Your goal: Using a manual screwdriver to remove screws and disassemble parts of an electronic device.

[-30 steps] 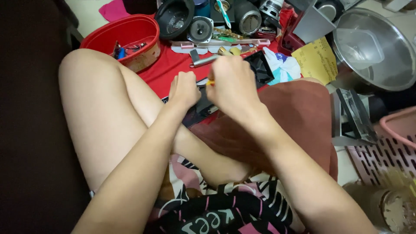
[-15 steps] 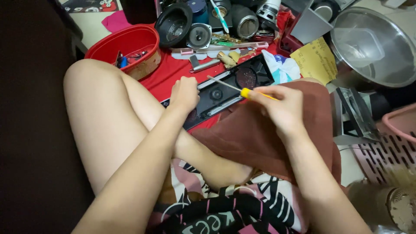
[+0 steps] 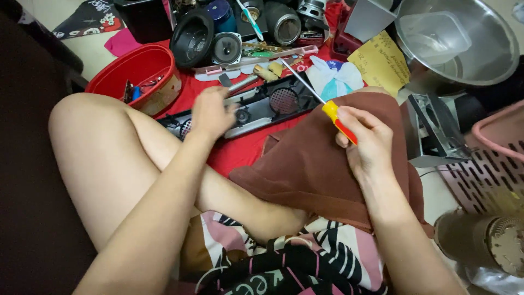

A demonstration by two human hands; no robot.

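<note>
Head view: the right hand (image 3: 367,143) is closed around the screwdriver (image 3: 327,107), tip raised over the black panel (image 3: 256,106) on the red cloth (image 3: 245,153). The left hand (image 3: 212,113) presses the panel flat, fingers curled. Probably the person should keep the panel pinned and the tip straight in the screw.

My left hand (image 3: 212,113) covers the left part of the black speaker panel (image 3: 262,106), so I cannot tell what my fingers press there. The screwdriver (image 3: 327,106) handle disappears inside my right hand (image 3: 367,143), and its thin tip, above the panel, is too fine to make out. Right of the panel, the steel bowl (image 3: 491,60) is cut by the top edge, and the pink basket (image 3: 499,136) by the right edge. Left of the panel, the red tub (image 3: 117,74) holds bits too small to identify.
</note>
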